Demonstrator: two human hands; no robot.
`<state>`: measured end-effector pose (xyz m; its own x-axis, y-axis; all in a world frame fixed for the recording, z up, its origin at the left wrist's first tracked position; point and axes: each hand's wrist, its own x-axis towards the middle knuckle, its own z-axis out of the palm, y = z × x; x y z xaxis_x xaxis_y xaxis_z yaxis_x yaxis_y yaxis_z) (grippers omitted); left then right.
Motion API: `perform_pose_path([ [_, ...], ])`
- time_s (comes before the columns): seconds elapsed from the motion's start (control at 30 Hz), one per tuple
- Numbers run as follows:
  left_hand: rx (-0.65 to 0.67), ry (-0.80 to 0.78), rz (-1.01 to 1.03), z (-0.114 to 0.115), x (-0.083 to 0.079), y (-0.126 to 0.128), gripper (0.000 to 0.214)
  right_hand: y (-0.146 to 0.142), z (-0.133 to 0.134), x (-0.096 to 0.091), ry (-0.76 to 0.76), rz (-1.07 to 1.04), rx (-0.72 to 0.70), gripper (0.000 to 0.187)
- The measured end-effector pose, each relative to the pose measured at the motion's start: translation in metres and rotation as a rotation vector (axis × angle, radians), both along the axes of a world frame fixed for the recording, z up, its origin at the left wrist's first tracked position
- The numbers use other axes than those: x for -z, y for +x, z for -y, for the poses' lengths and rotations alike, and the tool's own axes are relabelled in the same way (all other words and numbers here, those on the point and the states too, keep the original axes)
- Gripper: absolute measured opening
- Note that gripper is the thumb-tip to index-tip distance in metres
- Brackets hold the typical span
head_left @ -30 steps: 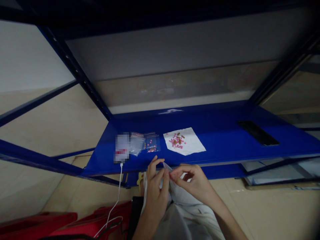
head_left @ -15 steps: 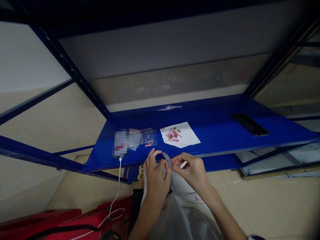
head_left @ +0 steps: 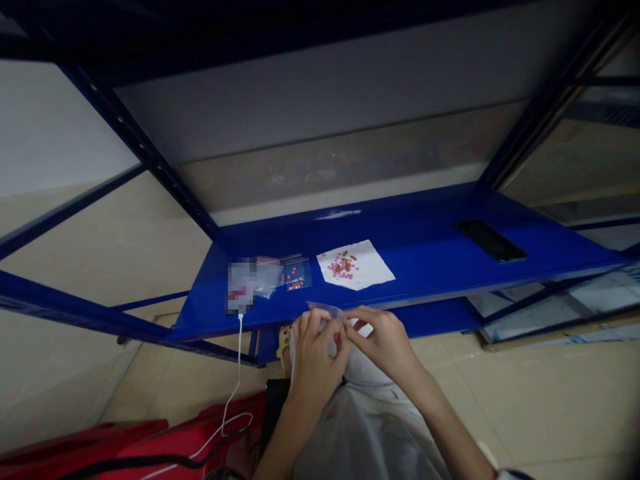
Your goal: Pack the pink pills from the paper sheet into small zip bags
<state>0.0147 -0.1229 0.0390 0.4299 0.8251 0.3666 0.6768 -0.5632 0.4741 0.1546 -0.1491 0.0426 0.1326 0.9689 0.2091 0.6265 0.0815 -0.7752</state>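
Note:
My left hand [head_left: 314, 357] and my right hand [head_left: 381, 341] meet in front of the blue shelf [head_left: 430, 263], both pinching a small clear plastic bag [head_left: 327, 311] held level between their fingertips. On the shelf just beyond lies a white sheet of paper [head_left: 373, 270] with a heap of pink and brown pills [head_left: 341, 265]. Left of the paper lie small clear bags [head_left: 283, 274], some holding pink pills.
A blurred white object [head_left: 241, 288] with a white cable [head_left: 235, 387] hanging from it sits at the shelf's left end. A dark flat phone-like thing [head_left: 490, 241] lies at the right. Red bags [head_left: 150, 447] lie on the floor at lower left. The blue rack frame [head_left: 140, 147] rises on the left.
The clear bag has gone from held upright to held flat between my fingertips. My hands shifted slightly, and the view moved a little.

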Motion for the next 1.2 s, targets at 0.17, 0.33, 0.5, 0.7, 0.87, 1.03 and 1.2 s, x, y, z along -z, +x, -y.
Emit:
perform_pose_path([
  [0.17,-0.051,0.088,-0.047,0.0,0.004,0.003,0.025,0.004,0.001,0.009,-0.028,0.05,0.191,0.02],
  [0.33,-0.082,0.177,-0.03,-0.001,0.001,0.009,0.024,0.0,0.005,0.017,-0.032,-0.059,0.188,0.027],
  [0.5,-0.045,0.232,0.016,-0.001,-0.005,0.018,0.024,-0.001,0.006,0.024,-0.012,-0.23,0.093,0.02],
  [0.7,0.054,0.189,0.161,-0.023,-0.017,0.028,0.025,0.017,-0.005,0.033,-0.101,-0.791,-0.022,0.022],
  [0.87,0.207,0.067,0.338,-0.049,-0.024,0.039,0.027,0.025,-0.019,0.049,-0.335,-1.334,0.0,0.052],
  [1.03,0.185,-0.077,0.47,-0.071,-0.013,0.05,0.027,0.036,-0.034,0.055,-0.271,-1.317,0.118,0.036],
  [1.2,0.083,-0.186,0.586,-0.098,0.024,0.059,0.016,0.068,-0.067,0.055,-0.086,-1.057,0.275,0.044],
])
